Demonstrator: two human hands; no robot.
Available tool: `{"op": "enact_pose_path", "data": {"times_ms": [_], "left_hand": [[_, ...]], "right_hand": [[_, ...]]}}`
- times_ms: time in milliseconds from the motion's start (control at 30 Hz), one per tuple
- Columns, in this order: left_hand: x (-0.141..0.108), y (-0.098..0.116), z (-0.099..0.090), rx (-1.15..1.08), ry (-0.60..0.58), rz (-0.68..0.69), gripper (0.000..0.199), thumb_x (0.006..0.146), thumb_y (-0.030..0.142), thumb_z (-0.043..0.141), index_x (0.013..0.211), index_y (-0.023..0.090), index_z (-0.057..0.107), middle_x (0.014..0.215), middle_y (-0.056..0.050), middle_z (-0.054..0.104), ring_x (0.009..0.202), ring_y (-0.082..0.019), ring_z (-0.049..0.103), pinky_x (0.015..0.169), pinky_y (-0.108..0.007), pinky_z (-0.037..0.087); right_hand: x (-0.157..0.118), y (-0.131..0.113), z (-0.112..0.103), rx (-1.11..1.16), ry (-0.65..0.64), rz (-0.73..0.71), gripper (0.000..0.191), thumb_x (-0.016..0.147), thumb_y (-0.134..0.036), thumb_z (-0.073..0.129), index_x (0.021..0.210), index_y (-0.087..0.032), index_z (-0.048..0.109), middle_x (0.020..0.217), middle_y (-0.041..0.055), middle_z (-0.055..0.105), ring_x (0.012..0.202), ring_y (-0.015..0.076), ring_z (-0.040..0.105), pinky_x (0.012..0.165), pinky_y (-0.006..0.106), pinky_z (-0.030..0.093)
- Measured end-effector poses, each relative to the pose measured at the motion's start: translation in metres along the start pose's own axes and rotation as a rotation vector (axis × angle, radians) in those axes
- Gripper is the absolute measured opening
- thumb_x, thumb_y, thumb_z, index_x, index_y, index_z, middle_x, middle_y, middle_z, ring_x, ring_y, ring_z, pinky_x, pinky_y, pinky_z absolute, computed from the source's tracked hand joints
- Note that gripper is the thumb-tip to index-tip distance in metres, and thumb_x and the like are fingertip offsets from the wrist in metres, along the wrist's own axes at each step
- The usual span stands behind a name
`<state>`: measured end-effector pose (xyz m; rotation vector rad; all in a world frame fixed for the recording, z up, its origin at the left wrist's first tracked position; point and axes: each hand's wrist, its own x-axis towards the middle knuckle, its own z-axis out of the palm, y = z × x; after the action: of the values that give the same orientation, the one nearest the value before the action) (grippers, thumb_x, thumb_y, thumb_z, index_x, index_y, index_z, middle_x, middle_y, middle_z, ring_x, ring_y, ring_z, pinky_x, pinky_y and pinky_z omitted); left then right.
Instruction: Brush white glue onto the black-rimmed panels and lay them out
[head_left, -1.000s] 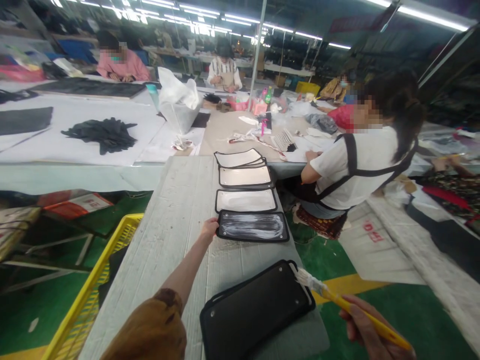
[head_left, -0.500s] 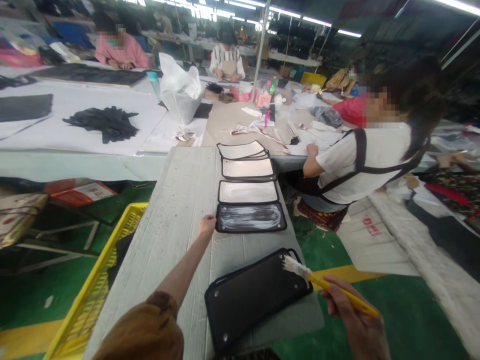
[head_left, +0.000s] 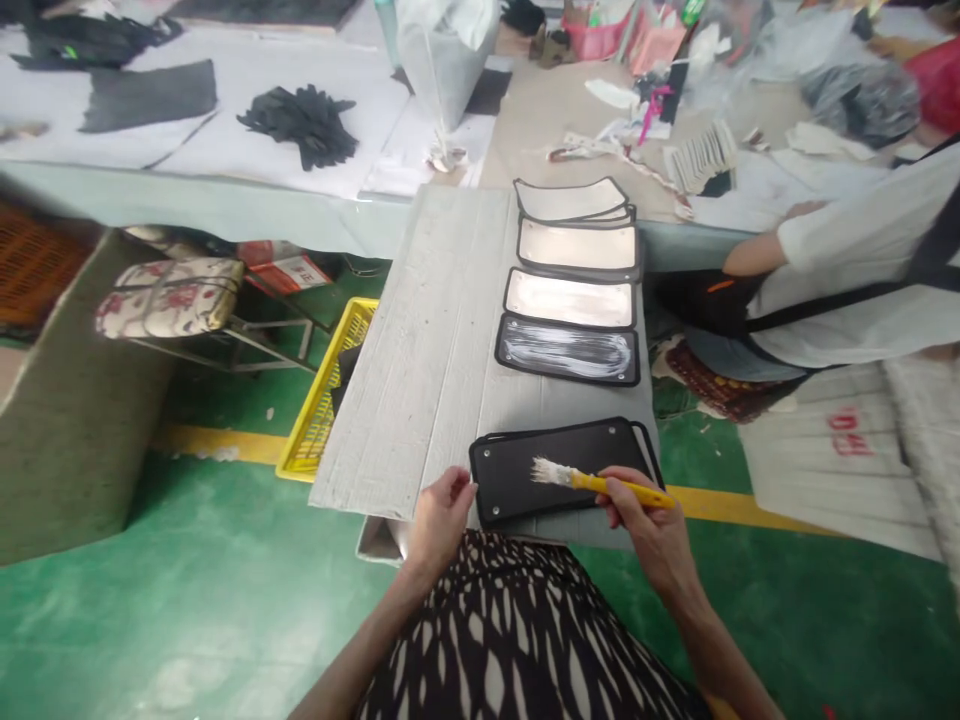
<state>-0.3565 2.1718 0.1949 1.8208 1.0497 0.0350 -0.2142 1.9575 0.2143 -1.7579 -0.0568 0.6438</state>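
Note:
My right hand [head_left: 651, 530] grips a paintbrush [head_left: 626, 488] by its yellow handle; its white-coated bristles are over a black rectangular panel [head_left: 540, 488]. That panel has dark edging and metal studs at its corners, and lies on another panel whose rim shows at the right. At its left edge my left hand [head_left: 442, 515] is closed, thumb and fingers pinching the border. Farther up the board lies a panel streaked with wet white coating [head_left: 566, 350]. Beyond it, a whiter coated panel [head_left: 570, 298] and several pale ones overlap in a column.
The panels lie on a grey board [head_left: 420, 350] meeting a long worktable [head_left: 315, 215]. A yellow basket [head_left: 330, 400] stands at the left. A person in a white top [head_left: 847, 240] sits at the right. A dark strip pile [head_left: 304, 125] and white bag [head_left: 446, 60] are at the back.
My left hand has come back from the white-streaked panel to the near black panel, which now lies straighter. My right hand has moved the brush left over it. The view has tilted down.

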Motion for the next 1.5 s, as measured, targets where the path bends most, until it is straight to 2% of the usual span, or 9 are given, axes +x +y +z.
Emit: {"op": "enact_pose_path", "data": {"times_ms": [67,233,367,500,633,800,1133,1267,1500], "left_hand": [[0.0,0.001,0.011,0.074,0.001,0.017,0.011,0.075,0.027,0.057,0.082,0.021,0.062,0.066,0.001,0.06,0.061,-0.017,0.055,0.064,-0.028,0.04],[0.012,-0.002,0.026,0.298,0.053,-0.037,0.027,0.069,0.016,0.062,0.096,0.016,0.06,0.09,-0.008,0.063,0.08,-0.023,0.06,0.071,-0.031,0.041],[0.016,-0.016,0.027,0.146,0.051,-0.155,0.009,0.067,0.016,0.062,0.073,0.018,0.057,0.066,-0.001,0.056,0.068,-0.019,0.055,0.063,-0.028,0.037],[0.022,-0.024,0.026,-0.004,-0.054,-0.198,0.015,0.065,0.018,0.058,0.054,0.019,0.048,0.049,0.003,0.047,0.051,-0.014,0.047,0.052,-0.026,0.035],[0.028,-0.026,0.021,-0.176,-0.168,-0.229,0.006,0.063,0.022,0.053,0.059,0.017,0.054,0.05,0.003,0.051,0.046,-0.013,0.049,0.045,-0.025,0.038],[0.029,-0.033,0.016,-0.29,-0.203,-0.269,0.01,0.058,0.023,0.055,0.064,0.016,0.059,0.05,0.002,0.055,0.044,-0.013,0.051,0.042,-0.023,0.04],[0.026,-0.034,0.011,-0.388,-0.3,-0.314,0.021,0.056,0.023,0.058,0.073,0.014,0.065,0.06,0.0,0.064,0.05,-0.014,0.057,0.047,-0.023,0.045],[0.029,-0.038,0.011,-0.4,-0.283,-0.349,0.025,0.054,0.027,0.06,0.075,0.015,0.064,0.058,0.0,0.065,0.049,-0.015,0.058,0.044,-0.023,0.044],[0.033,-0.043,0.018,-0.407,-0.251,-0.357,0.016,0.055,0.025,0.06,0.068,0.015,0.062,0.053,0.0,0.062,0.046,-0.015,0.058,0.042,-0.022,0.043]], "right_hand": [[0.004,-0.001,0.006,-0.017,-0.044,-0.008,0.041,0.08,-0.052,0.061,0.093,-0.013,0.065,0.065,0.0035,0.062,0.051,0.0125,0.05,0.05,0.025,0.042],[0.009,-0.001,0.008,-0.028,-0.086,-0.062,0.041,0.08,-0.053,0.06,0.091,-0.014,0.065,0.066,0.0031,0.06,0.05,0.0119,0.047,0.049,0.025,0.041],[0.01,0.004,0.006,0.009,-0.064,-0.053,0.041,0.078,-0.052,0.062,0.091,-0.014,0.065,0.066,0.0027,0.061,0.049,0.0113,0.048,0.048,0.024,0.04],[0.012,0.008,0.014,0.101,-0.079,-0.014,0.043,0.076,-0.054,0.064,0.089,-0.013,0.065,0.062,0.0022,0.061,0.047,0.0109,0.047,0.047,0.024,0.039],[0.016,0.011,0.029,0.122,-0.166,-0.005,0.043,0.076,-0.054,0.063,0.09,-0.014,0.065,0.061,0.0011,0.061,0.046,0.0102,0.046,0.046,0.023,0.037],[0.023,0.009,0.049,0.117,-0.288,-0.013,0.038,0.075,-0.049,0.063,0.091,-0.014,0.067,0.065,0.0016,0.062,0.047,0.0097,0.046,0.046,0.023,0.036],[0.041,0.006,0.077,0.065,-0.372,-0.039,0.028,0.077,-0.039,0.056,0.084,-0.014,0.065,0.062,-0.0007,0.06,0.047,0.0088,0.046,0.047,0.022,0.035],[0.054,0.018,0.064,-0.008,-0.245,-0.054,0.029,0.077,-0.041,0.055,0.084,-0.015,0.066,0.062,-0.0012,0.058,0.048,0.0092,0.046,0.047,0.021,0.037],[0.068,0.027,-0.011,-0.198,0.137,-0.107,0.039,0.078,-0.051,0.054,0.088,-0.015,0.068,0.062,0.0002,0.058,0.047,0.0115,0.047,0.047,0.023,0.038]]}}
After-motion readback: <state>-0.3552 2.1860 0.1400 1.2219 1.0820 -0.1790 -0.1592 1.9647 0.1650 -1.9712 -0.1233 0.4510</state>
